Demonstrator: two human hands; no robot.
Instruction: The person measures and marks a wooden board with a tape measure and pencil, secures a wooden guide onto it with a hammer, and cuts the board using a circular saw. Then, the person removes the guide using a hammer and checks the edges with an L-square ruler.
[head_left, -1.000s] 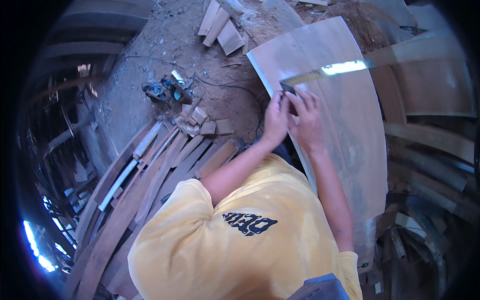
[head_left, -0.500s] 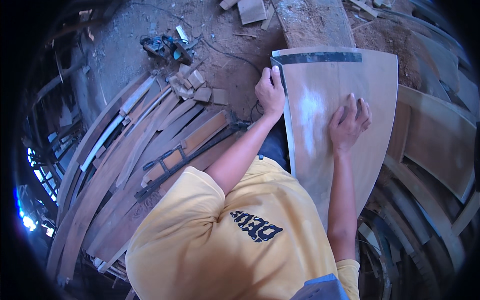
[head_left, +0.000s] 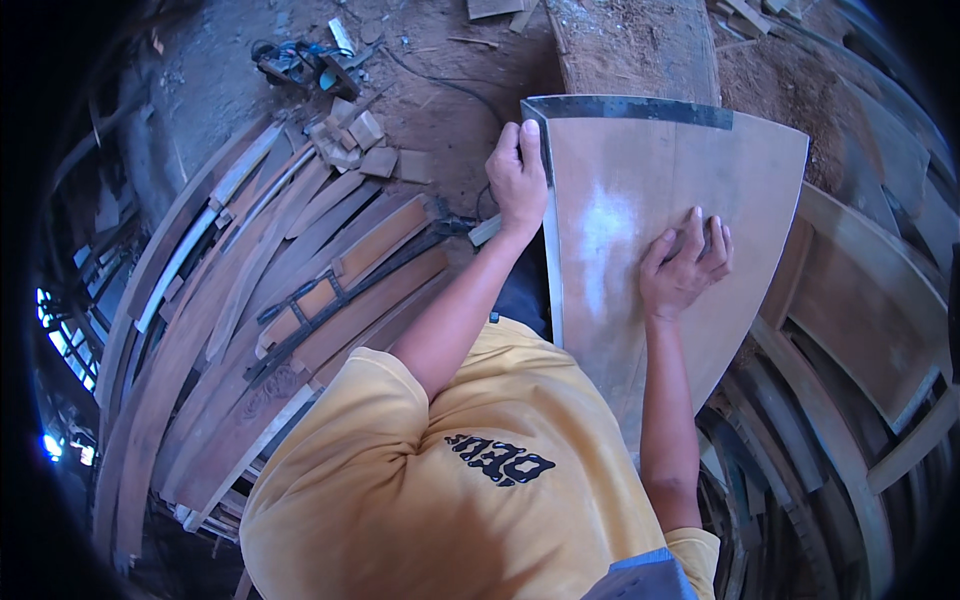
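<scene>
A wide, smooth wooden panel (head_left: 690,170) lies in front of me and to the right, with a shiny patch on its face. Across its far end runs the dark blade of a carpenter's square (head_left: 640,109), whose shorter arm follows the panel's left edge. My left hand (head_left: 517,175) is closed around that corner, gripping the square's short arm against the edge, thumb upward; its fingertips are hidden. Flat on the middle of the panel rests my right hand (head_left: 688,265), fingers spread, holding nothing.
Curved wooden boards (head_left: 240,260) are stacked on the left, with a dark frame clamp (head_left: 325,300) on top. A power tool (head_left: 310,68) and its cord lie on the dusty floor near wood offcuts (head_left: 350,140). A thick plank (head_left: 640,50) extends beyond the panel; more framed panels (head_left: 860,290) stand right.
The square's blade has shifted away from me, up to the panel's far edge, with my left hand on it. My right hand stays spread on the panel. The whole view has shifted slightly.
</scene>
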